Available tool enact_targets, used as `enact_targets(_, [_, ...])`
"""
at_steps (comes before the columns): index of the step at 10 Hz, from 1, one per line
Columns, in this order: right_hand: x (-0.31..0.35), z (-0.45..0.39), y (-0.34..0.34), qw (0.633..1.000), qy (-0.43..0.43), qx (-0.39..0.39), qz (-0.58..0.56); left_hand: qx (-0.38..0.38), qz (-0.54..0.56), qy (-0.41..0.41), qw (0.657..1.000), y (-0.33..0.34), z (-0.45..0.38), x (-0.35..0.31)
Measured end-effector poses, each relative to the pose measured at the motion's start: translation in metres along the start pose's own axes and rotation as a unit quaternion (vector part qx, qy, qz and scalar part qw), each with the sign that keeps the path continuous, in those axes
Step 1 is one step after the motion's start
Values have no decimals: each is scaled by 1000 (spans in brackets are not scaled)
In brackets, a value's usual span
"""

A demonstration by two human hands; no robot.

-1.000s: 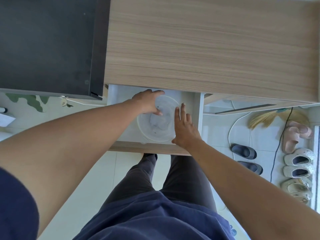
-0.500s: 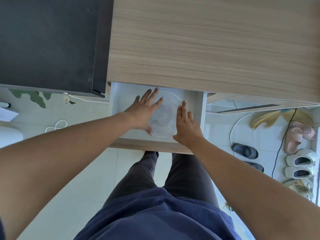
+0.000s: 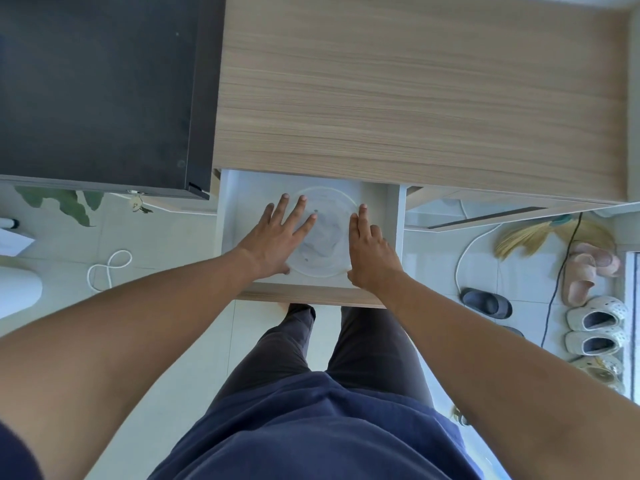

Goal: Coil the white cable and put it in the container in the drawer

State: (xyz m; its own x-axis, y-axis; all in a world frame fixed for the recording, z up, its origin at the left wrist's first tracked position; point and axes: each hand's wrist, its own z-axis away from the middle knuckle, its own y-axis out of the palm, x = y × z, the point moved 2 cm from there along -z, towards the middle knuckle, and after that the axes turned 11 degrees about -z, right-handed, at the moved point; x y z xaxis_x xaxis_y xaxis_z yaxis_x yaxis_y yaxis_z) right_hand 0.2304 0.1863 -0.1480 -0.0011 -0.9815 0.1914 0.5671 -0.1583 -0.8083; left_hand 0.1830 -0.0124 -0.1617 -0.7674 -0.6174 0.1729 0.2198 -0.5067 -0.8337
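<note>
A round clear plastic container (image 3: 330, 202) with its lid on sits in the open white drawer (image 3: 398, 216). A pale coiled shape, the white cable (image 3: 322, 237), shows dimly through the lid. My left hand (image 3: 277, 237) lies flat on the left half of the lid with fingers spread. My right hand (image 3: 370, 251) lies against the container's right rim, two fingers stretched along it and the thumb at its near edge.
The wooden desk top (image 3: 415, 91) overhangs the drawer's back. A dark cabinet (image 3: 97, 84) stands at left with keys (image 3: 136, 202) hanging. Another white cord (image 3: 109, 268) loops on the floor at left. Slippers (image 3: 485, 303) and cords lie at right.
My left hand came out of the container and now rests flat on its lid, fingers spread. The right hand stayed at the right rim.
</note>
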Motion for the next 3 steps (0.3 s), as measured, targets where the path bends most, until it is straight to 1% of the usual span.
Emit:
enact_targets(1, [-5,4,-21,999,-25,40,-21,4,58,-1,998,-12,12,9])
enact_targets(2, [-11,3,-54,997,-32,44,-47,-19,184,-43,982,-38,20,26])
enact_targets(3, [-15,1,-86,998,-7,28,-59,-17,271,-59,961,-68,23,44])
